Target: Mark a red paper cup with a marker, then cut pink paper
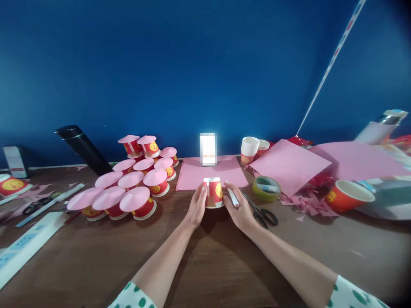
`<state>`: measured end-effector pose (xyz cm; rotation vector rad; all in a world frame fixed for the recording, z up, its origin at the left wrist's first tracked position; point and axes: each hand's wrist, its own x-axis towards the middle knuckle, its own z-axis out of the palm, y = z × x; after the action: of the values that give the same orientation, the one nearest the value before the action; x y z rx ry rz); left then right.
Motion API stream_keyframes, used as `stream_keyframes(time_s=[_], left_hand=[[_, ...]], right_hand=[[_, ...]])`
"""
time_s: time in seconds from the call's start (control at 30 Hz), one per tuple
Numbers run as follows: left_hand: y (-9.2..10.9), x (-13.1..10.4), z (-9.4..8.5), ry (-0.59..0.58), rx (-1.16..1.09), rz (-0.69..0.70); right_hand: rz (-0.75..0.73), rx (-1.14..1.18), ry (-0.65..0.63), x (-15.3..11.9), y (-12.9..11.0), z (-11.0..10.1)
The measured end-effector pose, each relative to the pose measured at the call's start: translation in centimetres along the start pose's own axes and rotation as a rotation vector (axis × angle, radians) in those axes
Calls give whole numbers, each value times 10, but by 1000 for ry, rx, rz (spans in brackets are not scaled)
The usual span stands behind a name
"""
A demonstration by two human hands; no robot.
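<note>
A red paper cup with a yellow emblem and a pale lower edge stands at the table's middle, apparently upside down. My left hand grips its left side, fingers pressed against the wall. On the other side, my right hand holds a short white marker-like stick, its fingertips close to the cup; whether they touch it I cannot tell. Just behind lies a stack of pink paper sheets. Black-handled scissors and a green tape roll are right of my right hand.
Several inverted red cups with pink paper cones fill the left. Beyond them leans a black flask. A white power strip lies front left. Stacked cups, pink sheets, scraps and an orange cup occupy the right.
</note>
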<state>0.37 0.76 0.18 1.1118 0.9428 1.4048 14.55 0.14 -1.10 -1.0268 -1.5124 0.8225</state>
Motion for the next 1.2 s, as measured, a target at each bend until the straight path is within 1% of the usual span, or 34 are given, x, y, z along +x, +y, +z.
stream_keyframes(time_s=[0.07,0.17,0.23,0.33,0.43,0.53,0.6,0.67,0.8,0.87,0.97,1.07,1.2], left_hand=[[2,-1,1,-49,-21,-8],[3,-2,1,-67,-51,-24],[2,-2,1,-54,-60,-36],[-1,-1,1,-28,-61,-34],[-5,0,-1,-2,-45,-43],[-12,2,-6,44,-6,-69],[-15,3,-8,73,44,-47],[-16,4,-8,73,81,-3],[-9,2,-3,3,81,18],[-4,0,-1,-23,72,10],[1,-1,0,-32,46,-13],[1,-1,-1,-53,51,-14],[-2,0,-2,-78,69,-19]], right_hand=[[-2,21,-10,-1,1,1],[-5,36,-18,-2,2,1],[-27,28,-3,-2,2,1],[-72,-31,64,-1,1,-2],[-115,-100,136,-2,-7,-6],[-155,-73,157,-6,-17,-10],[-195,-62,142,-10,-23,-13],[-258,-96,105,-13,-26,-14],[-344,-185,46,-14,-27,-17],[-351,-201,28,-14,-28,-18],[-354,-206,12,-14,-28,-18],[-346,-204,10,-15,-28,-18],[-324,-222,-38,-14,-30,-18]])
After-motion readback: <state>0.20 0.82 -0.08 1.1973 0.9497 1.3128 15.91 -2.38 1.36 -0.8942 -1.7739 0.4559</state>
